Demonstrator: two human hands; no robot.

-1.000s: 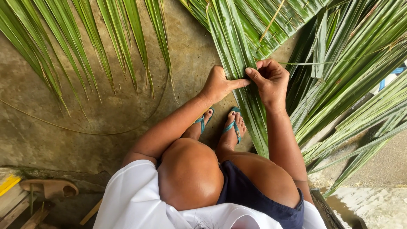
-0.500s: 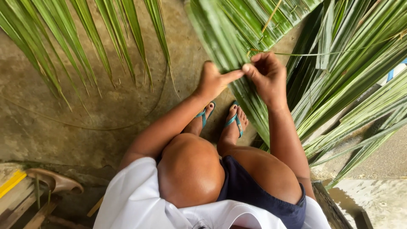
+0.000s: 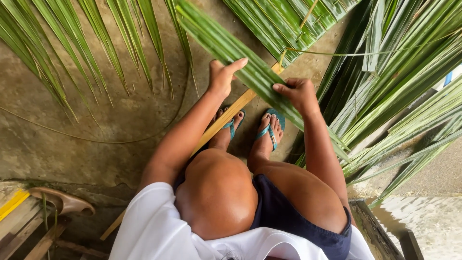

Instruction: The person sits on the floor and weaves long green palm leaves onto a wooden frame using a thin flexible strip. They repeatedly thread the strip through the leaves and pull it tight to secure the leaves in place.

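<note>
Your left hand [image 3: 222, 76] and right hand [image 3: 299, 94] both grasp a long green palm leaflet [image 3: 226, 48] slanting across the upper centre. A pale stalk [image 3: 226, 118] runs beneath it toward your sandalled feet [image 3: 267, 127]. Bare concrete floor [image 3: 96, 120] lies open at left; fronds [image 3: 399, 72] crowd the right.

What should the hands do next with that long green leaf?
Probably fold the leaf down across the midrib. The left hand and right hand both grip it, and it stands lifted and slanted above the woven leaves.
</note>
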